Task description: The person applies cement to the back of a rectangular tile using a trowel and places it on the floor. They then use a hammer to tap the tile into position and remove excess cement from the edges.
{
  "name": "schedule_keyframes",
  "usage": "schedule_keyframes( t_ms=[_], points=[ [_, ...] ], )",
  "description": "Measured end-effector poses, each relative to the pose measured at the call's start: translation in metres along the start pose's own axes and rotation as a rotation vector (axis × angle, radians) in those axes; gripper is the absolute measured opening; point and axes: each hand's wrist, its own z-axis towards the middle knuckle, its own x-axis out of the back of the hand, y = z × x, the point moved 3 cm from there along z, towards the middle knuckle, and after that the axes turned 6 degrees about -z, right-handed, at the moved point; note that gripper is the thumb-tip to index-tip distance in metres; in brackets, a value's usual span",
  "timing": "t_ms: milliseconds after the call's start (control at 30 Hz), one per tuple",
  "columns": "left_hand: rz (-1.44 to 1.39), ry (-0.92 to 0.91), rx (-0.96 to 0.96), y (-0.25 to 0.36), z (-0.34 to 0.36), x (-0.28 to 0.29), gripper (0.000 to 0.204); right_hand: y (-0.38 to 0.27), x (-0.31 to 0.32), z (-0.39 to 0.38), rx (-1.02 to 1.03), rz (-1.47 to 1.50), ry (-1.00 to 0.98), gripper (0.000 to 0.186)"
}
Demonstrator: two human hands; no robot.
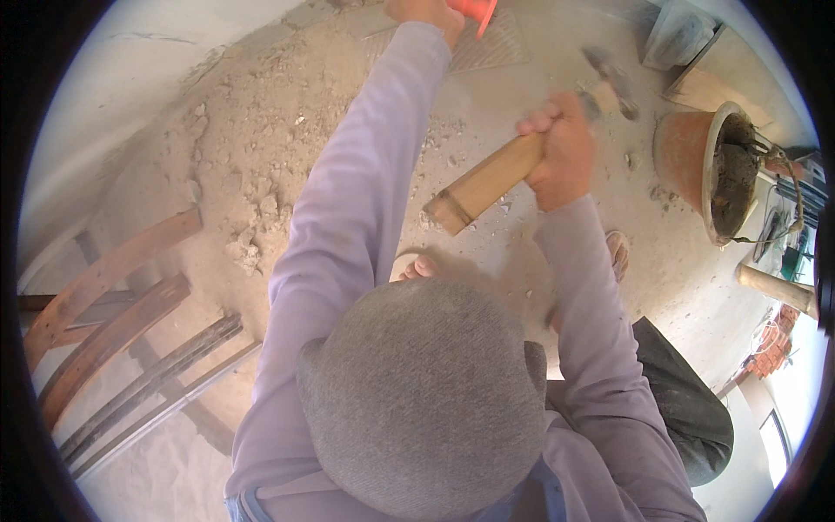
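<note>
My left hand (428, 14) is at the far edge of the view, arm stretched out, and closed on a tool with a red-orange flared guard (477, 10). The rest of that tool is cut off by the frame. My right hand (564, 155) grips a hammer (494, 178) by its thick wooden handle. The handle's butt points down and left, while the hammer's head, smeared by motion, is up and to the right. Below both hands lies a dusty floor (487, 104) strewn with broken plaster rubble (248, 250). A flat ridged patch of floor (487, 48) lies near the red guard.
To the right, a tilted orange bucket (683, 157) has dark grey residue inside and a wire handle. Behind it are a clear plastic bag (680, 35) and a board (726, 83). Curved wooden pieces (113, 278) and long rails (152, 383) lie at left. Red bricks (771, 346) stand far right.
</note>
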Motion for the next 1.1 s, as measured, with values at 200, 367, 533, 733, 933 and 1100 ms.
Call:
schedule_keyframes(
  t_ms=[200,367,533,733,933,1100],
  points=[
    [0.008,-0.012,0.022,0.003,0.001,0.001,0.014,0.006,-0.017,0.0,-0.172,-0.214,-0.205,0.016],
    [-0.025,-0.064,-0.006,0.004,0.008,0.007,0.014,0.012,-0.014,0.003,-0.168,-0.221,-0.256,0.013],
    [-0.015,-0.097,0.006,0.006,-0.01,-0.001,0.013,-0.001,-0.007,0.0,-0.104,-0.279,-0.212,0.015],
    [-0.11,-0.199,0.122,0.007,0.004,0.0,0.016,-0.003,-0.009,0.0,-0.189,-0.379,-0.353,0.012],
    [0.054,-0.228,0.171,0.009,-0.008,0.002,0.022,-0.008,-0.019,-0.004,-0.028,-0.451,-0.26,0.013],
    [0.232,-0.179,0.236,0.029,-0.058,0.045,0.023,-0.039,0.029,-0.012,0.105,-0.919,-0.214,0.014]
  ],
)
